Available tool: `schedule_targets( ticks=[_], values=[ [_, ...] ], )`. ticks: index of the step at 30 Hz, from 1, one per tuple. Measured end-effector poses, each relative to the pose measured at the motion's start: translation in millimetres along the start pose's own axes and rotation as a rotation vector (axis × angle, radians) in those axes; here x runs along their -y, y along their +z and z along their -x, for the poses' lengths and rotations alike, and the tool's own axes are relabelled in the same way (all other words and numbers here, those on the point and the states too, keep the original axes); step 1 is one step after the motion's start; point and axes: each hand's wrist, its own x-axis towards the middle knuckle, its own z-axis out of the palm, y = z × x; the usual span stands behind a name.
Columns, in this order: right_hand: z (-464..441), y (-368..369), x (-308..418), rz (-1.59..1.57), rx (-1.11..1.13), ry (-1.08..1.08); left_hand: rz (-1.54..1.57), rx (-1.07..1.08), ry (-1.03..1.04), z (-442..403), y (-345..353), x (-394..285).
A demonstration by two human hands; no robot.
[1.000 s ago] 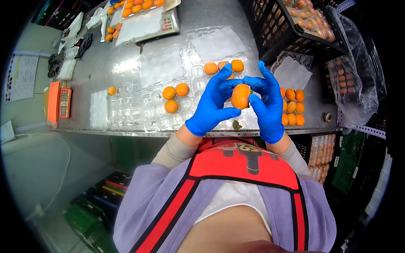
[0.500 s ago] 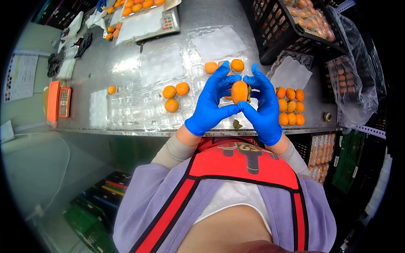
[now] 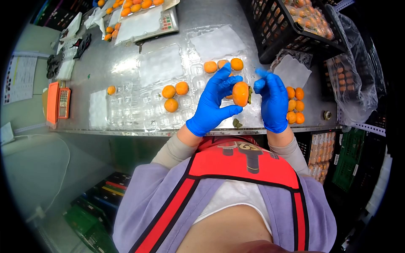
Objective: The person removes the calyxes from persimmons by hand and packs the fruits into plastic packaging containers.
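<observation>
My left hand, in a blue glove, is shut on a persimmon above the table's front edge. The fruit's green calyx faces right. Apart from the fruit, on its right side, my right hand is loosely curled, its fingertips blurred by motion and nothing visible between them. A loose piece of green calyx lies on the table below. Behind my left hand, several persimmons sit in a clear moulded tray. More persimmons stand in rows to the right of my right hand.
Clear trays with white sheets cover the table; one holds three persimmons. A scale bears fruit at the back. A black crate of packed fruit stands back right. An orange device sits at the left edge.
My right hand has let go of the persimmon and moved to the right, covering part of the fruit rows. My left hand still holds the persimmon in nearly the same place.
</observation>
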Motion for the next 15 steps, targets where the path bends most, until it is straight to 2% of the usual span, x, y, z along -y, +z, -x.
schedule_targets(
  ticks=[2,4,9,10,11,12,13,14,15],
  values=[
    [1.4,1.1,2.3,-0.03,0.044,0.025,-0.022,-0.011,0.04,-0.3,-0.3,2.5],
    [5.2,10.5,10.6,0.057,0.133,0.185,-0.044,-0.023,0.08,-0.9,-1.6,3.0],
    [11.3,16.6,5.7,0.061,0.239,0.223,-0.536,0.104,0.203,-4.7,-11.0,-4.9],
    [12.1,17.7,5.5,0.078,0.236,0.104,-0.536,0.103,0.203,-4.9,-9.1,-6.5],
    [12.8,19.1,5.1,0.095,0.232,-0.014,-0.411,0.035,0.148,-4.8,-6.3,-8.2],
    [13.5,21.2,5.2,0.095,0.234,-0.014,-0.286,-0.033,0.094,-5.1,-4.6,-10.0],
    [14.2,23.5,6.0,0.172,0.227,-0.142,-0.285,-0.034,0.094,-5.7,-4.7,-12.7],
    [15.0,24.9,6.9,0.249,0.22,-0.27,-0.078,-0.047,-0.057,-6.2,-5.9,-15.7],
    [16.3,25.0,7.8,0.249,0.221,-0.27,0.13,-0.059,-0.207,-6.6,-6.8,-17.1]
  ],
)
